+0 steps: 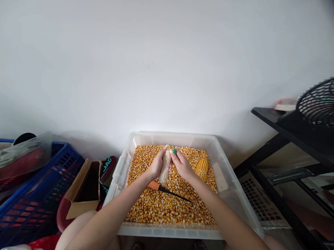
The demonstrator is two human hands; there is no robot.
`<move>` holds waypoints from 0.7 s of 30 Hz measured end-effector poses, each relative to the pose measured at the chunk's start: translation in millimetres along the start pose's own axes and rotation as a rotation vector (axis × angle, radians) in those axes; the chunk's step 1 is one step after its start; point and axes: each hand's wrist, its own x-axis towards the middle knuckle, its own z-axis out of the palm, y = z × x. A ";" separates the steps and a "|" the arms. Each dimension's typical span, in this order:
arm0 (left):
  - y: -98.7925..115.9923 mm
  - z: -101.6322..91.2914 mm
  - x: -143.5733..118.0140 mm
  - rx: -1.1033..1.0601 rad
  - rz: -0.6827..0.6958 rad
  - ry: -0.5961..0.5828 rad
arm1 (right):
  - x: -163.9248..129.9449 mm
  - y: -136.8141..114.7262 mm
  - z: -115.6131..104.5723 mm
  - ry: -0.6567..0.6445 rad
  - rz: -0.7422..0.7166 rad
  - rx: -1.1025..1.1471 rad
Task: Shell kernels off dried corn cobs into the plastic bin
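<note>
My left hand (pixel 157 165) is closed round a pale corn cob (pixel 165 167), stripped of kernels on the side that shows. My right hand (pixel 181 163) is closed at the cob's upper end, on a small green thing (pixel 175 151) whose kind is mostly hidden by the fingers. Both hands are over a clear plastic bin (pixel 188 231) that holds a deep layer of loose yellow corn kernels (pixel 165 210). On the kernels, below the cob, lies a pointed black tool with an orange handle (pixel 154 185). A full yellow ear of corn (pixel 202 168) rests to the right, partly behind my right forearm.
To the left stand an open cardboard box (pixel 83 187) and a blue plastic crate (pixel 40 197) with things in it. A black rack (pixel 269 126) with a fan (pixel 321 103) is on the right, a pale basket (pixel 260 198) below it. A white wall (pixel 164 66) rises behind the bin.
</note>
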 end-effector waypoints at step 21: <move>11.4 0.9 -8.8 0.749 0.363 0.182 | -4.3 -8.9 -7.0 0.117 -0.168 -0.912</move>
